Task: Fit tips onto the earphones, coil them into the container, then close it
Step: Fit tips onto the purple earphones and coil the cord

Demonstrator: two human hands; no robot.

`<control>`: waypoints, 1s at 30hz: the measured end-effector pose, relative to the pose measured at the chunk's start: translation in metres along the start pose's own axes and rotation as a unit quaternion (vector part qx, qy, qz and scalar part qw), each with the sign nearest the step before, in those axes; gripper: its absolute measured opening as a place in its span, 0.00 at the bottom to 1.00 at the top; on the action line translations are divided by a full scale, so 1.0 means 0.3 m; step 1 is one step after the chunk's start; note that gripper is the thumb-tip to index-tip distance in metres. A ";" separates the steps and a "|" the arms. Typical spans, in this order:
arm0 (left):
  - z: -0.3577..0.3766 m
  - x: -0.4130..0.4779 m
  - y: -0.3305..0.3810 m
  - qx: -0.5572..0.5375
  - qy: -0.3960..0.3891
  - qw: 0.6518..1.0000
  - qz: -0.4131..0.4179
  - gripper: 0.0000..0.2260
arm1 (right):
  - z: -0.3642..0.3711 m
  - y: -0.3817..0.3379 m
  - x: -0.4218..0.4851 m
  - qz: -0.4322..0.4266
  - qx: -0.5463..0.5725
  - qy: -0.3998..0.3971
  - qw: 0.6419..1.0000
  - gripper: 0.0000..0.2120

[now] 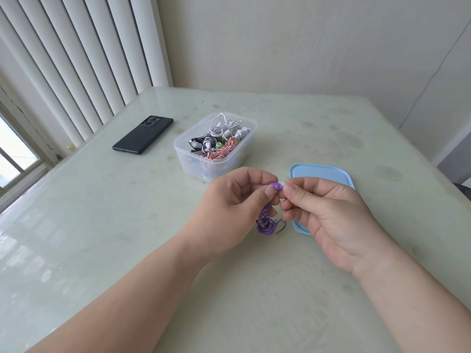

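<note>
Left hand (229,200) pinches purple earbud (274,186), cable (266,225) hanging | right hand (328,212) pinches white tip (282,185) against it | open container (216,143) mid-worktop (102,225) | blue lid (321,174) beside.

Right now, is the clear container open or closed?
Open: the clear container has no cover, its coiled earphones show from above, and the blue lid lies flat on the table beside it.
</note>
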State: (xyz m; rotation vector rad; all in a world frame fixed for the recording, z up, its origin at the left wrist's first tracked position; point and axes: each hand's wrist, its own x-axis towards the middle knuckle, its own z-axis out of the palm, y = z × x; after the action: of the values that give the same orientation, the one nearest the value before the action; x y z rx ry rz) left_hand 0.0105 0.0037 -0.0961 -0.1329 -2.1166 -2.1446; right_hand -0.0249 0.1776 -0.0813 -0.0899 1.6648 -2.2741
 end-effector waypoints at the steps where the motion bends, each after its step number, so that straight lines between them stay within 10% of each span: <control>1: 0.001 0.000 0.000 -0.004 0.001 1.000 0.000 0.04 | -0.001 0.001 0.001 -0.005 0.003 0.005 1.000 0.09; 30: 0.023 -0.005 -0.006 -0.018 0.017 1.000 -0.008 0.04 | 0.013 0.025 -0.003 -0.048 -0.044 -0.020 0.998 0.03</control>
State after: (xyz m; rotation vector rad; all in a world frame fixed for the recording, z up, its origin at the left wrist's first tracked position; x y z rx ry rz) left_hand 0.0115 0.0106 -0.0979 -0.0826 -2.0691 -2.1782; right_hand -0.0215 0.1722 -0.0869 -0.2374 1.7761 -2.2509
